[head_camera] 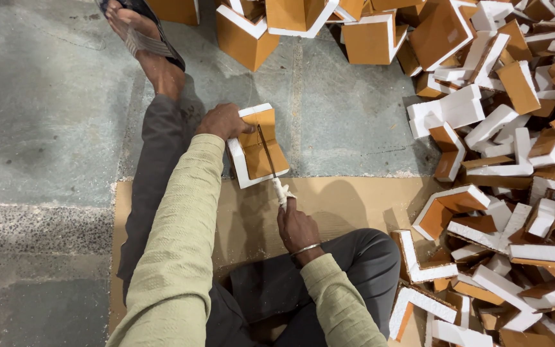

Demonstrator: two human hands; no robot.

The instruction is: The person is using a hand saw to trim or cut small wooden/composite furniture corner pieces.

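Two hands working in the middle of the frame, both busy with one foam corner piece [257, 149]. Sitting on the grey floor [46, 96], just above the flat sheet of cardboard [354, 199]. White foam on the edges, brown card on the faces, bent like an L.

Left hand [224, 121] resting on the top left of the corner piece, fingers curled over its white edge and pressing it down. Right hand [297, 226] lower down, just below the middle of the frame, fingers clenched tight around the pale wrapped handle of a knife [272, 168]. Thin blade lying across the brown face of the piece, pointing up toward the left hand. Thin metal bangle [306, 249] sitting on the right wrist.

Wearing pale green sleeves [181, 244] and dark grey trousers [361, 257]. One leg stretching up to the upper left of the frame, ending in a foot in a sandal [141, 35].

Lots more foam pieces [515, 128] piling up along the whole right side of the frame, white and brown, all mixed up. A few bigger ones [245, 32] lying along the top edge.
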